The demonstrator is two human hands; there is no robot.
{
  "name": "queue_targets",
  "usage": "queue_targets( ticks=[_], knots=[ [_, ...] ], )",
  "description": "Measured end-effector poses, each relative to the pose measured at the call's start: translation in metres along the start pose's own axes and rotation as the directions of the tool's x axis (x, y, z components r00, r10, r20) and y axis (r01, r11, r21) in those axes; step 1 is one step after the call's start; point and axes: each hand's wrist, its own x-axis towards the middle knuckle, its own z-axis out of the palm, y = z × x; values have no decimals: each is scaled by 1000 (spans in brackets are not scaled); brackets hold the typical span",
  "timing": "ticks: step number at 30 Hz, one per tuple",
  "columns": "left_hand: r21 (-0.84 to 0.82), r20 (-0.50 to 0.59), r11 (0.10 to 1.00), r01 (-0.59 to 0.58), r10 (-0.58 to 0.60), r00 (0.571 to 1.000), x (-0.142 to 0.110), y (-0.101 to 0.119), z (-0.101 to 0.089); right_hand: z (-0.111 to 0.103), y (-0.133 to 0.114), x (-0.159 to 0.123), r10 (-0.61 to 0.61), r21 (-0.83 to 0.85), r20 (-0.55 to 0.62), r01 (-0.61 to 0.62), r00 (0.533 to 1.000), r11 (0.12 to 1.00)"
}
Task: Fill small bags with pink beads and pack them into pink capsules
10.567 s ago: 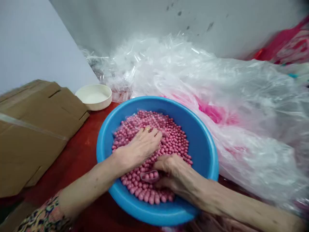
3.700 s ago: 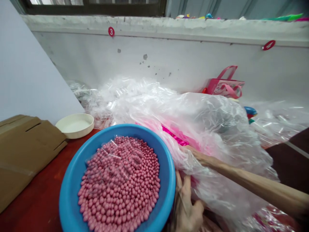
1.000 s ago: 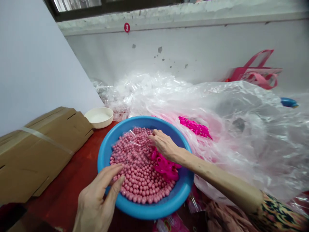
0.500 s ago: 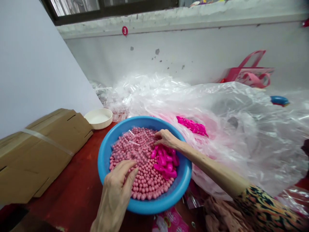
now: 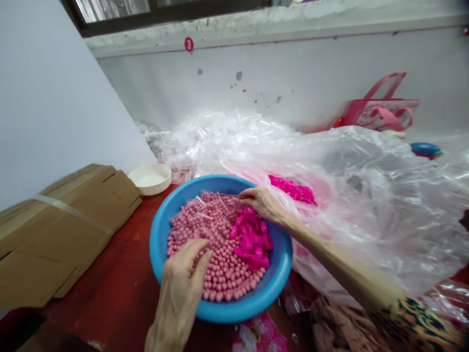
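Observation:
A blue basin (image 5: 159, 266) holds many pink beads (image 5: 229, 286) with a pile of magenta plastic pieces (image 5: 252, 239) on top at the right. A clear plastic bag (image 5: 205, 212) spreads over the beads, its outline hard to follow. My left hand (image 5: 183, 274) is at the basin's near left, thumb and fingers curled in a pinch at the bag's near edge. Over the far right side is my right hand (image 5: 262, 203), its fingers pressed together at the bag's other side, just beyond the magenta pieces. The right fingertips are partly hidden.
Flattened cardboard boxes (image 5: 73, 230) lie left on the red table (image 5: 113, 278), near a white round dish (image 5: 151, 179). Crumpled clear plastic sheeting (image 5: 366, 210) covers the back and right, with more magenta pieces (image 5: 293, 189) in it. A pink bag (image 5: 381, 115) stands by the wall.
My right hand has shifted slightly up and to the right, toward the basin's far rim. My left hand stays almost where it was, with its fingers still curled.

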Motion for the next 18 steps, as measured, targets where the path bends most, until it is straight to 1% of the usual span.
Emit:
queue_targets(
  ticks=[1,3,5,6,8,9,11,12,15,18],
  knots=[
    [-47,1,998,49,-50,999,2,0,2,-1,-6,-5,-16,36,-15,17,1000,999],
    [-173,-8,974,148,-152,988,7,2,7,-2,-22,-19,-63,120,-8,64,998,991],
    [-304,-19,929,210,-226,974,13,7,12,-1,-41,-33,-123,207,42,112,992,972],
    [-360,-2,905,225,-242,970,15,10,14,0,-51,-39,-152,245,75,129,986,961],
    [-461,99,853,244,-224,970,19,16,15,0,-64,-45,-214,289,157,162,964,943],
    [-504,162,825,257,-202,966,19,19,15,0,-67,-45,-246,275,193,189,950,943],
    [-559,242,779,284,-174,955,18,21,14,-1,-63,-39,-286,191,228,246,930,950],
    [-572,250,764,298,-183,951,16,21,13,-1,-57,-35,-287,134,219,262,933,956],
    [-613,214,712,343,-268,939,11,18,12,7,-29,-24,-261,-11,164,266,951,964],
    [-686,192,631,362,-322,927,10,14,13,22,-4,-23,-266,-93,171,284,949,954]
  ],
)
